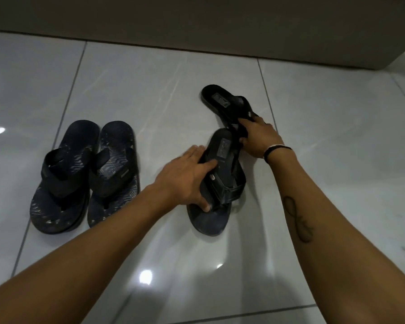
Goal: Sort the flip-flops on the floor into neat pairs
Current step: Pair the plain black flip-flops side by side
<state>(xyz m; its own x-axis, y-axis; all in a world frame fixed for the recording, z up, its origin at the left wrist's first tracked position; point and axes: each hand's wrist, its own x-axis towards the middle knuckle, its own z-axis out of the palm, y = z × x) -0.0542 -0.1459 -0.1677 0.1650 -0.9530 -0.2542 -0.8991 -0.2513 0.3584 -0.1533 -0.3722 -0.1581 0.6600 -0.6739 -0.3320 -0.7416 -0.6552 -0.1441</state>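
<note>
Two dark blue patterned flip-flops (84, 176) lie side by side on the left of the tiled floor, toes toward me. To the right lie two plain black flip-flops at different angles. My left hand (187, 178) grips the near black flip-flop (216, 183) along its left edge and strap. My right hand (257, 139) is closed on the strap end of the far black flip-flop (220, 99), which lies slanted, its heel pointing away to the left. The two black flip-flops nearly touch under my right hand.
Glossy pale floor tiles (150, 94) with dark grout lines spread all around. A dark wall base (197, 24) runs along the back, ending in a corner at the right. Ceiling-light reflections (145, 275) shine on the tiles.
</note>
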